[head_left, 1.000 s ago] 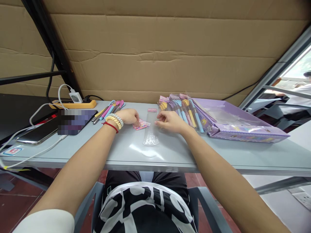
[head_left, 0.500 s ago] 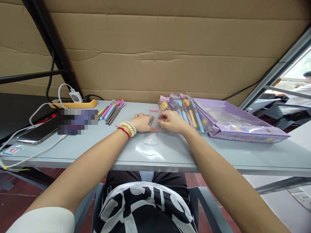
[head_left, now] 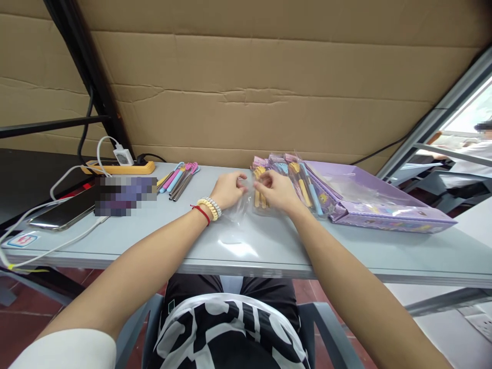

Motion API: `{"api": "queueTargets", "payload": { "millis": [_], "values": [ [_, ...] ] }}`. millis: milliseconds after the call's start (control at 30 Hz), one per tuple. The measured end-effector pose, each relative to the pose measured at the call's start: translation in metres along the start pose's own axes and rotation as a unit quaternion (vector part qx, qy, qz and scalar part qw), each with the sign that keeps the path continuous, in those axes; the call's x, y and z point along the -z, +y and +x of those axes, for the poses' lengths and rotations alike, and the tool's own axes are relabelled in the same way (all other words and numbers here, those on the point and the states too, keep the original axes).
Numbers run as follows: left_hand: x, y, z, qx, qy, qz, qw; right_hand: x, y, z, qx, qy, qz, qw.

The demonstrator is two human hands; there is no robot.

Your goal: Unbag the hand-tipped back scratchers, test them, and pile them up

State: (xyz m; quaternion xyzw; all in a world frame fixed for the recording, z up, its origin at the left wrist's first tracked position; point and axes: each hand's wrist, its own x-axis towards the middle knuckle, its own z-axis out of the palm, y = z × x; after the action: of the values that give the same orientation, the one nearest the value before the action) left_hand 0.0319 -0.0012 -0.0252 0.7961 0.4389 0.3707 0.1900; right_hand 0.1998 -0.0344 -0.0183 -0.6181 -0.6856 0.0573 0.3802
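My left hand [head_left: 229, 189] is closed, pinching a clear plastic bag [head_left: 237, 209] that hangs crumpled from its fingers above the desk. Just to its right, my right hand [head_left: 277, 190] has thumb and forefinger curled toward each other near the bag's upper edge. Whether these fingertips grip the film is too small to make out. Yellow claw-topped pens [head_left: 260, 197] in clear wrapping lie under and beside the right hand. More wrapped pens in blue and yellow [head_left: 303, 187] with pink labels lie behind it, partly hidden.
A purple box [head_left: 392, 218] lies right of the wrapped pens. Several loose pens [head_left: 180, 180] with grey metal ends lie left of my hands. Farther left are a phone [head_left: 63, 212], white cables and a yellow power strip [head_left: 144, 168]. Cardboard [head_left: 246, 66] closes off the back.
My left hand has risen from lying flat and now lifts the plastic bag off the desk. My right hand's fingers have opened slightly. The small pink label between the hands no longer shows.
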Motion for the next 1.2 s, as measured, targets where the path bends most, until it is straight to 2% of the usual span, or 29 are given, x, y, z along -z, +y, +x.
{"api": "queueTargets", "payload": {
  "millis": [67, 133, 200, 267, 333, 367, 433, 500, 533, 600, 667, 733, 867, 1000, 1100, 1200],
  "values": [
    [0.006, 0.006, -0.001, -0.01, 0.053, -0.064, 0.996, 0.004, -0.001, 0.002, -0.073, 0.06, 0.066, 0.993],
    [0.011, 0.012, -0.005, -0.051, 0.06, -0.125, 0.989, 0.007, -0.002, 0.005, -0.13, 0.061, 0.185, 0.972],
    [0.014, 0.017, -0.009, -0.102, 0.019, -0.177, 0.979, 0.01, -0.002, 0.008, -0.153, 0.023, 0.327, 0.932],
    [0.014, 0.021, -0.014, -0.137, -0.048, -0.22, 0.965, 0.012, -0.002, 0.01, -0.159, 0.019, 0.423, 0.892],
    [0.014, 0.023, -0.016, -0.138, -0.102, -0.259, 0.951, 0.014, -0.001, 0.01, -0.164, 0.052, 0.455, 0.874],
    [0.015, 0.024, -0.016, -0.124, -0.108, -0.277, 0.947, 0.015, 0.0, 0.009, -0.165, 0.065, 0.456, 0.872],
    [0.016, 0.024, -0.013, -0.071, -0.069, -0.306, 0.947, 0.017, 0.0, 0.006, -0.147, 0.043, 0.451, 0.879],
    [0.017, 0.023, -0.008, 0.002, -0.006, -0.314, 0.949, 0.017, -0.002, 0.002, -0.104, -0.033, 0.438, 0.892],
    [0.017, 0.022, -0.005, 0.037, 0.005, -0.312, 0.949, 0.017, -0.003, -0.001, -0.078, -0.077, 0.427, 0.898],
    [0.018, 0.019, -0.002, 0.083, -0.031, -0.303, 0.949, 0.016, -0.006, -0.005, -0.037, -0.152, 0.401, 0.902],
    [0.018, 0.017, -0.002, 0.097, -0.089, -0.299, 0.945, 0.014, -0.009, -0.007, -0.02, -0.19, 0.373, 0.908],
    [0.019, 0.015, -0.003, 0.096, -0.115, -0.302, 0.941, 0.012, -0.012, -0.009, -0.019, -0.195, 0.342, 0.919],
    [0.022, 0.013, -0.006, 0.055, -0.139, -0.276, 0.95, 0.011, -0.013, -0.007, -0.021, -0.158, 0.28, 0.947],
    [0.025, 0.013, -0.007, -0.008, -0.134, -0.174, 0.975, 0.011, -0.012, -0.003, -0.007, -0.115, 0.224, 0.968],
    [0.027, 0.014, -0.007, -0.023, -0.132, -0.11, 0.985, 0.012, -0.009, -0.002, 0.011, -0.064, 0.186, 0.98],
    [0.027, 0.013, -0.007, -0.037, -0.134, -0.079, 0.987, 0.015, -0.007, -0.001, -0.005, -0.092, 0.155, 0.984]
  ]
}}
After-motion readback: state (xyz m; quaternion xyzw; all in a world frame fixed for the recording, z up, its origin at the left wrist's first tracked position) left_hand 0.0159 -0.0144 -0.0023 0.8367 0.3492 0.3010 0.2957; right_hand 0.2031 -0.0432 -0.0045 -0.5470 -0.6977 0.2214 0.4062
